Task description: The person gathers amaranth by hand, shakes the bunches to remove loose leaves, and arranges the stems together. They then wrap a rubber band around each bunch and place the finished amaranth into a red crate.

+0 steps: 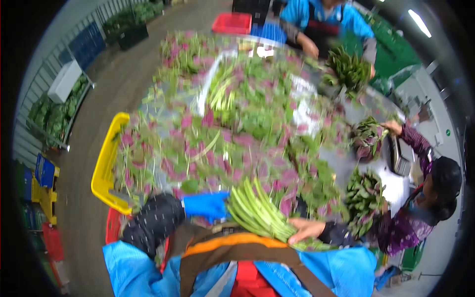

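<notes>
A bunch of leafy greens (257, 210) lies in front of my body, its pale green stems fanned out to the upper left. My right hand (308, 229), bare, is closed around its lower right part; the leaves there are mostly hidden. My left hand (207, 205), in a blue glove, is beside the left ends of the stems. Its fingers are blurred and partly behind the bunch, so their grip and any contact cannot be made out. Loose green and purple-red leaves (242, 141) cover the metal table just beyond both hands.
A yellow crate (106, 163) stands at the table's left edge, above a red crate (113, 225). One co-worker (410, 222) holds greens at the right, near a scale (398, 157). Another co-worker (326, 24) stands across the table with a bunch (349, 72). A red tray (232, 23) is at the far end.
</notes>
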Tool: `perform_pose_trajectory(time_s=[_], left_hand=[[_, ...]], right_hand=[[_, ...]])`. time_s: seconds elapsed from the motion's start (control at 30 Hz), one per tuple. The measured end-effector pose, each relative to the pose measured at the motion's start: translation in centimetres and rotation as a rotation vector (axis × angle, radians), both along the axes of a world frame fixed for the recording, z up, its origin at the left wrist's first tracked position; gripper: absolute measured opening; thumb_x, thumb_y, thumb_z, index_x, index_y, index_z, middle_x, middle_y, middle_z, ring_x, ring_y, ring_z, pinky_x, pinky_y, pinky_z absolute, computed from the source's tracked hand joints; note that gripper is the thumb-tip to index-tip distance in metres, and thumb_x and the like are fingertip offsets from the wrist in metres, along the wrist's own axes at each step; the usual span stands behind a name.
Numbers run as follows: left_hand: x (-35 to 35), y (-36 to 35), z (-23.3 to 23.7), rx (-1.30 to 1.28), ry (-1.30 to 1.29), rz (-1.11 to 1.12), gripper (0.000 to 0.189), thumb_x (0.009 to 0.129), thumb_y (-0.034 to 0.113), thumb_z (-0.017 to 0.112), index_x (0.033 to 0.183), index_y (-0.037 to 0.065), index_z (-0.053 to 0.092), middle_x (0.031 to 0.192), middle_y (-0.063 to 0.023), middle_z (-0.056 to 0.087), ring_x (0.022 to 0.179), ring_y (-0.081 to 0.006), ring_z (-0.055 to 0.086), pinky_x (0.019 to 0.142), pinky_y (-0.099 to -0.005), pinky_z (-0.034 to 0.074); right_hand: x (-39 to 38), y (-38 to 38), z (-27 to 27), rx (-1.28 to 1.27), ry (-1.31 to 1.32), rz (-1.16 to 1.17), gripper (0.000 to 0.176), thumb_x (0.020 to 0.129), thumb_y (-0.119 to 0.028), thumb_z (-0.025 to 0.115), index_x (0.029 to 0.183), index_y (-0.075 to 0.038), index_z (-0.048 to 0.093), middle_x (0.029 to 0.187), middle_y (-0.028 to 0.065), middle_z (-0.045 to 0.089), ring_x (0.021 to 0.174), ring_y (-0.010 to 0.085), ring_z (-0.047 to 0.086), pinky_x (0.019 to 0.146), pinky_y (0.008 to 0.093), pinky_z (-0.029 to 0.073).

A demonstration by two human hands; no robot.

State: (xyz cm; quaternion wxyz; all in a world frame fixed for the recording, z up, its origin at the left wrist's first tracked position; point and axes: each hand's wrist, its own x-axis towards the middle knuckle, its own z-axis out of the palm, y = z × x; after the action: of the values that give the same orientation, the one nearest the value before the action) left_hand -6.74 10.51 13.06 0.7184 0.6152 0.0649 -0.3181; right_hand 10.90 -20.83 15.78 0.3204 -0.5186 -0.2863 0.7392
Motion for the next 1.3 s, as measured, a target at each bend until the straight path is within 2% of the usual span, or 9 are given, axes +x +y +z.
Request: perform_pose_trajectory(time_s=[0.2,0.23,0.27,0.33,0.47,0.57,0.7,0.9,1.3], left_hand=[[-2.2,3.6,-4.5,0.291,0.047,0.032,0.030,0.086,0.034,0.056,0.098,0.009,0.068,0.075,-0.0039,0.061,0.063,-0.0104,0.055,0.058,-0.0268,0.046],[-2.6,6.1,-5.8,0.732,-0.365,-0.005,0.031,0.086,0.034,0.052,0.094,0.009,0.069,0.078,-0.0109,0.065,0.066,-0.0184,0.062,0.061,-0.0329,0.049],[-2.5,7.7,-4.4,1.503,-0.058,-0.216,0.032,0.084,0.034,0.052,0.091,0.008,0.069,0.082,-0.0150,0.066,0.073,-0.0269,0.064,0.065,-0.0387,0.050],[-2.0,9.7,-1.8,1.693,0.214,0.034,0.061,0.075,0.049,0.062,0.120,0.011,0.051,0.108,-0.0146,0.061,0.082,-0.0328,0.063,0.071,-0.0433,0.050],[2.9,1.6,11.7,0.906,-0.589,0.113,0.091,0.067,0.047,0.072,0.138,0.011,0.028,0.135,-0.0206,0.039,0.108,-0.0362,0.052,0.091,-0.0400,0.043],[5.7,-4.0,9.6,0.669,-0.848,-0.274,0.091,0.068,0.042,0.074,0.139,0.011,0.027,0.128,-0.0208,0.046,0.113,-0.0289,0.050,0.093,-0.0366,0.041],[4.1,-5.8,2.6,0.174,-0.245,-0.679,0.079,0.067,0.039,0.076,0.130,0.007,0.042,0.118,-0.0150,0.056,0.105,-0.0227,0.054,0.090,-0.0347,0.041],[3.1,-3.9,1.8,0.387,-0.253,-0.658,0.060,0.068,0.030,0.078,0.118,0.005,0.055,0.111,-0.0104,0.061,0.101,-0.0174,0.056,0.087,-0.0321,0.042],[-4.9,-5.9,-2.8,-0.221,-0.073,0.494,0.044,0.069,0.005,0.073,0.110,0.000,0.058,0.100,-0.0079,0.064,0.089,-0.0174,0.061,0.082,-0.0321,0.047]], right_hand=[[-0.3,0.1,-0.7,0.060,0.094,-0.031,0.068,0.079,-0.030,0.069,0.129,0.003,0.037,0.112,0.0043,0.052,0.099,0.0103,0.046,0.083,0.0238,0.038],[-0.3,0.2,-0.6,0.059,0.100,-0.030,0.068,0.079,-0.030,0.069,0.129,0.003,0.037,0.112,0.0044,0.052,0.099,0.0103,0.046,0.084,0.0237,0.038],[-0.4,0.2,-0.5,0.055,0.108,-0.030,0.068,0.079,-0.030,0.069,0.129,0.003,0.037,0.112,0.0045,0.052,0.100,0.0104,0.046,0.084,0.0236,0.038],[-0.3,0.5,0.1,0.012,0.097,0.010,0.067,0.079,-0.030,0.069,0.129,0.002,0.037,0.114,0.0047,0.052,0.102,0.0106,0.046,0.087,0.0236,0.037],[0.6,2.9,-0.1,-0.007,0.132,0.278,0.063,0.080,-0.030,0.068,0.126,0.002,0.041,0.114,0.0059,0.053,0.102,0.0113,0.047,0.089,0.0240,0.038],[1.1,4.6,1.0,-0.021,0.061,0.452,0.063,0.080,-0.029,0.068,0.126,0.003,0.041,0.115,0.0070,0.053,0.102,0.0117,0.047,0.087,0.0243,0.039],[1.6,4.1,0.7,-0.049,0.112,0.388,0.066,0.080,-0.028,0.067,0.129,0.004,0.037,0.120,0.0082,0.051,0.104,0.0128,0.048,0.089,0.0254,0.040],[4.1,4.8,-1.1,-0.090,-0.163,0.337,0.064,0.083,-0.031,0.064,0.132,0.001,0.037,0.127,0.0105,0.048,0.114,0.0163,0.045,0.098,0.0335,0.035],[8.3,-2.5,-0.1,0.162,-0.627,-0.969,0.021,0.088,-0.019,0.055,0.103,-0.005,0.056,0.086,0.0020,0.060,0.076,0.0067,0.055,0.068,0.0199,0.043]])
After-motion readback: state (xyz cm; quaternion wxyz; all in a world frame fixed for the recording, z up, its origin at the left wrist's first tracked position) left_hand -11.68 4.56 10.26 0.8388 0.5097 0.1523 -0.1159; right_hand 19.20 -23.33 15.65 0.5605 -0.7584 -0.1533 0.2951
